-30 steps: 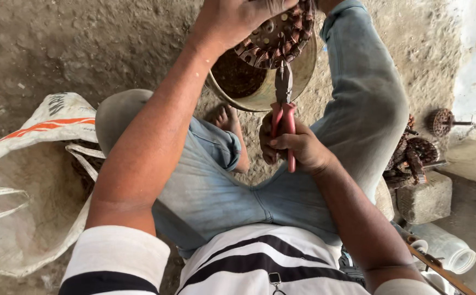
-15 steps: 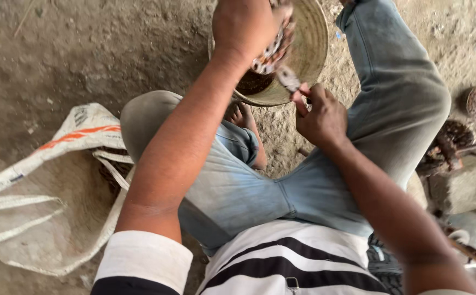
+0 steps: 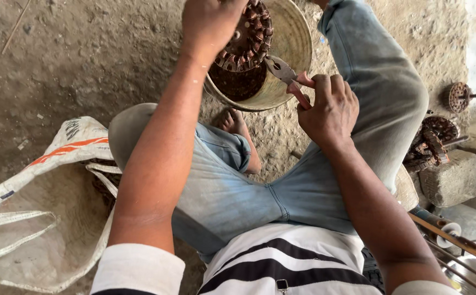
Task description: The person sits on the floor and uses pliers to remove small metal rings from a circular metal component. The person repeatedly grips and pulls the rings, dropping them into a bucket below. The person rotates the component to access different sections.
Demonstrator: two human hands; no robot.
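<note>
Person is sitting on a dirt floor [image 3: 85, 60] w/ legs bent, jeans [image 3: 303, 186] taking up most of the frame. White woven sack [image 3: 36, 218] is lying by the left leg. Round metal bowl [image 3: 292, 49] is sitting between the feet. Left hand [image 3: 210, 24] is closing round a rusty motor stator [image 3: 249, 38], holding it tilted over the bowl. Right hand [image 3: 331, 112] is clamping shut on red-handled pliers [image 3: 288, 76], jaws touching the stator's lower edge. More rusty stators [image 3: 432, 139] are piling near a stone block [image 3: 456, 177] at right.
</note>
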